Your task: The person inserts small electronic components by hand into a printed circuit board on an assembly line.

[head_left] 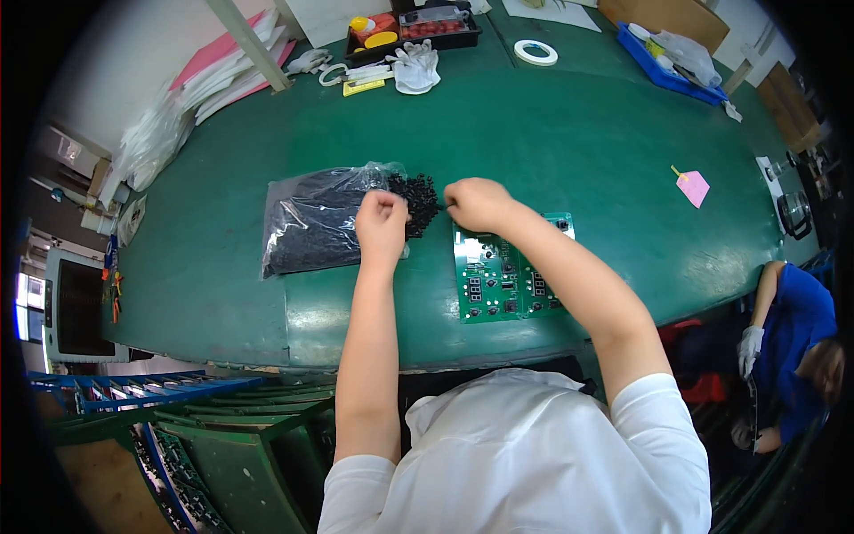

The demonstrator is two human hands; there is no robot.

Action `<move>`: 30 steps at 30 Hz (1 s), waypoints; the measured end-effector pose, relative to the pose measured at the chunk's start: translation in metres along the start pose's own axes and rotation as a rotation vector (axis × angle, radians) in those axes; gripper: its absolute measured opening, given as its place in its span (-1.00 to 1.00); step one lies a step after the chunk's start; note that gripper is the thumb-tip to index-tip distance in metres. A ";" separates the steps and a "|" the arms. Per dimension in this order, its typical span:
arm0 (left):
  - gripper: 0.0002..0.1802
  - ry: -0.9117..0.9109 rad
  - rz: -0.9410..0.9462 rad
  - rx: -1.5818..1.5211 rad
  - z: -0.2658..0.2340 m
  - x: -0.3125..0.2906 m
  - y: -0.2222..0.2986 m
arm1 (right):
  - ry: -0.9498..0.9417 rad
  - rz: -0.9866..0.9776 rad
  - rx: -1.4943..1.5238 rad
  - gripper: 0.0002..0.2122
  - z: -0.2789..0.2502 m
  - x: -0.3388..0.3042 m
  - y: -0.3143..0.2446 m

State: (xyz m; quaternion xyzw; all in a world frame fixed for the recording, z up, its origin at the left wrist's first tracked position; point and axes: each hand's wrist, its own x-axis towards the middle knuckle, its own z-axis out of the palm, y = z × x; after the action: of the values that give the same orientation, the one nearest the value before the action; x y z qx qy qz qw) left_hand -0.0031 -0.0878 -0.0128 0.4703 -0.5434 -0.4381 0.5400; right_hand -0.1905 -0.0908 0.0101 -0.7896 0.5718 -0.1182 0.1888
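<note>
A clear plastic bag [311, 227] full of small black parts lies on the green table, and a heap of the same black parts [418, 203] spills from its right end. Over that end is my left hand [381, 230], its fingers curled together beside the heap; whatever they hold is hidden. My right hand [480, 205] is closed in a pinch between the heap and a green circuit board [485, 276]. Something small and dark shows at its fingertips, too small to name. The board carries digit displays and black buttons, and my right forearm covers part of it.
Along the far edge sit a black tray [454, 36], white gloves [415, 68], a roll of tape [535, 53] and a blue bin [672, 71]. A pink tag [692, 188] lies at right. Another person in blue [801, 311] works beyond the table's right edge.
</note>
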 end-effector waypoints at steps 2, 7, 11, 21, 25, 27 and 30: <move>-0.98 0.009 0.010 -0.054 -0.013 -0.019 0.000 | -0.023 0.030 -0.031 -0.86 0.015 0.019 -0.005; -0.91 -0.071 0.038 0.173 -0.025 -0.060 -0.007 | -0.071 0.123 -0.090 -0.85 0.033 0.042 0.000; -0.89 -0.183 0.240 0.274 0.000 -0.071 0.016 | -0.097 0.049 -0.125 -0.85 0.038 0.046 0.009; -0.95 -0.428 0.634 0.757 0.068 -0.055 0.012 | 0.483 0.144 0.507 -0.86 -0.014 -0.019 0.077; -0.95 -0.449 0.659 0.872 0.074 -0.052 0.005 | 0.461 0.255 0.618 -0.87 -0.032 -0.076 0.102; -0.95 -0.474 0.653 0.862 0.077 -0.050 0.006 | 0.451 0.288 0.614 -0.88 -0.038 -0.108 0.108; -0.95 -0.504 0.604 0.889 0.080 -0.051 0.008 | 0.384 0.329 0.510 -0.89 -0.043 -0.139 0.101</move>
State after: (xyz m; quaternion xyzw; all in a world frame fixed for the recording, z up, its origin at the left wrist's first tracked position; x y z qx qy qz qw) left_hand -0.0851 -0.0390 -0.0165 0.3576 -0.8959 -0.0934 0.2464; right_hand -0.3391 0.0066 0.0090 -0.5779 0.6685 -0.3713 0.2851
